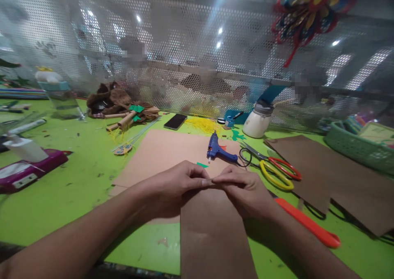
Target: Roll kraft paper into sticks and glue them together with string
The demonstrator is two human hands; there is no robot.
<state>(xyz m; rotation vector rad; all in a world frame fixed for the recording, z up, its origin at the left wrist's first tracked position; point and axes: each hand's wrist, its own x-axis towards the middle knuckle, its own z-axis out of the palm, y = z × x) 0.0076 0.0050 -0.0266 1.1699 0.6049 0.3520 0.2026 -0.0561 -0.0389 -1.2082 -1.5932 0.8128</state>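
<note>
My left hand [177,186] and my right hand [243,190] meet fingertip to fingertip over the far edge of a brown paper sheet [212,234] that lies in front of me. Both hands pinch that edge, fingers closed on it. The sheet rests partly on a larger tan cardboard sheet [163,151] on the green table [61,188]. Just beyond my hands lie a blue glue gun [217,149] and scissors with red and yellow handles [277,170].
An orange-handled tool [308,223] lies right of my right wrist. More brown sheets [335,176] lie at right, a green basket [353,145] behind them. A white jar [258,121], a phone [175,121], brown craft scraps [120,104] and a purple box [30,170] stand around. A perforated screen closes the back.
</note>
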